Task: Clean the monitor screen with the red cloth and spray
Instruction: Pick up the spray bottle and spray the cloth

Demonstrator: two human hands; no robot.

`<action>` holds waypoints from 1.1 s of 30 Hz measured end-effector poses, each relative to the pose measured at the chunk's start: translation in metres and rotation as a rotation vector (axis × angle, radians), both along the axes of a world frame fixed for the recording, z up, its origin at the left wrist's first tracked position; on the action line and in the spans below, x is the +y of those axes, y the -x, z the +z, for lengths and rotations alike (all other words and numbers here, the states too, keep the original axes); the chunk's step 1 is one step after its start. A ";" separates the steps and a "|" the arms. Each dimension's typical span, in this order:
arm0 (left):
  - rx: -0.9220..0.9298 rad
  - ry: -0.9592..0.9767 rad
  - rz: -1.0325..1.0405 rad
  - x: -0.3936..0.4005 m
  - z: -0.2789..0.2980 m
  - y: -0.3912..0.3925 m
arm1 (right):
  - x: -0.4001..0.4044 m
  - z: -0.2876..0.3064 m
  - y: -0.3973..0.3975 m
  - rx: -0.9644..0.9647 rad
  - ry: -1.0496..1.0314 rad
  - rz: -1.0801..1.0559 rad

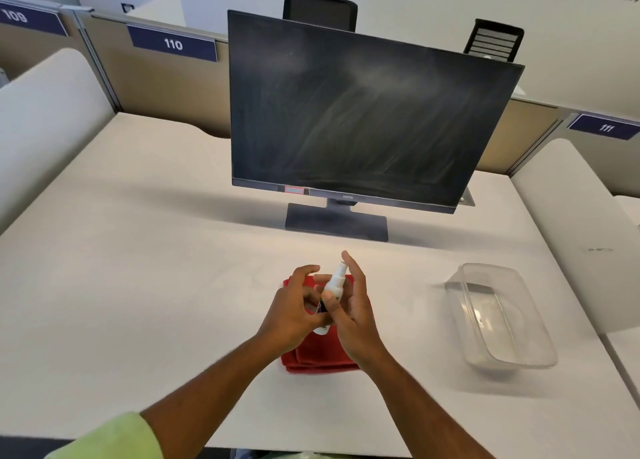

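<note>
A black monitor [360,112] stands on the white desk [138,268], its dark screen streaked and smeared. Below it, near the desk's front, a folded red cloth [318,354] lies flat. Above the cloth I hold a small white spray bottle [335,282] upright between both hands. My right hand [353,306] grips it, thumb across the body and forefinger raised beside the nozzle. My left hand [294,306] has curled fingers on the bottle's lower part, which is partly hidden.
An empty clear plastic tub [502,320] sits on the desk to the right of the cloth. Partition walls with number plates 110 [173,44] and 111 [606,127] run behind the monitor. Two black chair backs [320,8] show beyond them.
</note>
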State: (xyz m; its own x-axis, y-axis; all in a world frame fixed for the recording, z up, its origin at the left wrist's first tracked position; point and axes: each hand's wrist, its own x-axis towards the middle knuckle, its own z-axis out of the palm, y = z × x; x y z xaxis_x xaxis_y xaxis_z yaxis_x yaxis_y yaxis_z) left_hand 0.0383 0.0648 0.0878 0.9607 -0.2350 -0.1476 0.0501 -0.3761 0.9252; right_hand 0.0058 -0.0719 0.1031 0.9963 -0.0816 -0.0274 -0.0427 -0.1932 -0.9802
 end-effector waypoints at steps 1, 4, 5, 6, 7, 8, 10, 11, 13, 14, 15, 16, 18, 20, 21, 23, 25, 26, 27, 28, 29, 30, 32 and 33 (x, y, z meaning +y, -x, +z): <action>0.003 0.008 -0.006 -0.004 0.001 0.000 | -0.005 -0.001 -0.002 0.006 -0.011 0.013; 0.009 0.032 -0.018 -0.013 0.003 0.006 | -0.019 0.001 -0.008 0.001 -0.034 0.013; 0.010 0.035 -0.012 -0.017 0.004 0.007 | -0.023 0.001 -0.011 -0.002 -0.036 -0.001; 0.015 0.038 -0.003 -0.021 0.006 0.007 | -0.028 0.001 -0.013 -0.003 -0.030 -0.017; 0.028 0.047 0.005 -0.025 0.007 0.008 | -0.032 0.000 -0.016 0.000 -0.017 -0.023; 0.049 0.065 0.008 -0.029 0.008 0.009 | -0.036 -0.001 -0.018 0.007 -0.001 -0.012; 0.104 0.111 0.003 -0.036 0.010 0.011 | -0.044 0.000 -0.020 0.032 0.031 0.059; 0.126 0.131 0.005 -0.040 0.012 0.013 | -0.049 0.000 -0.021 0.048 0.046 0.113; 0.154 0.139 0.014 -0.047 0.014 0.016 | -0.058 -0.002 -0.020 0.054 0.087 0.209; 0.166 0.134 0.013 -0.049 0.014 0.018 | -0.061 -0.004 -0.020 0.042 0.108 0.244; 0.181 0.140 0.006 -0.052 0.014 0.020 | -0.065 -0.007 -0.020 0.024 0.125 0.271; 0.199 0.162 -0.005 -0.056 0.013 0.021 | -0.068 -0.008 -0.020 0.004 0.142 0.285; 0.220 0.171 -0.018 -0.059 0.012 0.022 | -0.072 -0.010 -0.018 -0.018 0.177 0.267; 0.165 0.090 -0.011 -0.054 0.011 0.024 | -0.074 -0.013 -0.016 -0.013 0.190 0.208; 0.109 0.035 0.003 -0.049 0.008 0.026 | -0.077 -0.016 -0.015 -0.001 0.196 0.178; -0.014 -0.083 0.086 -0.034 0.000 0.030 | -0.082 -0.019 -0.015 0.044 0.234 0.158; -0.120 -0.221 0.177 -0.013 -0.013 0.033 | -0.085 -0.021 -0.015 0.097 0.333 0.201; -0.179 -0.306 0.182 -0.002 -0.021 0.033 | -0.085 -0.022 -0.013 0.111 0.400 0.227; -0.226 -0.384 0.144 0.009 -0.030 0.031 | -0.083 -0.024 -0.010 0.129 0.461 0.244; -0.240 -0.450 0.072 0.020 -0.039 0.028 | -0.081 -0.025 -0.007 0.154 0.505 0.250; -0.217 -0.501 -0.014 0.029 -0.047 0.025 | -0.079 -0.027 -0.003 0.176 0.534 0.251; -0.177 -0.544 -0.098 0.036 -0.055 0.021 | -0.077 -0.028 0.001 0.191 0.559 0.246; -0.136 -0.623 -0.217 0.048 -0.068 0.014 | -0.069 -0.030 0.008 0.203 0.606 0.236; -0.144 -0.659 -0.254 0.052 -0.075 0.012 | -0.065 -0.030 0.009 0.205 0.629 0.233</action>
State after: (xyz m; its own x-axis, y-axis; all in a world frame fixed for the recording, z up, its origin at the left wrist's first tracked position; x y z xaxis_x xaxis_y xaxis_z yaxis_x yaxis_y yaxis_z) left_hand 0.0264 0.1165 0.0132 0.9089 -0.3597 -0.2112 -0.2187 -0.8421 0.4931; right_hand -0.0030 -0.1365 0.0732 0.9696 0.0710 -0.2343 -0.1037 -0.7479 -0.6556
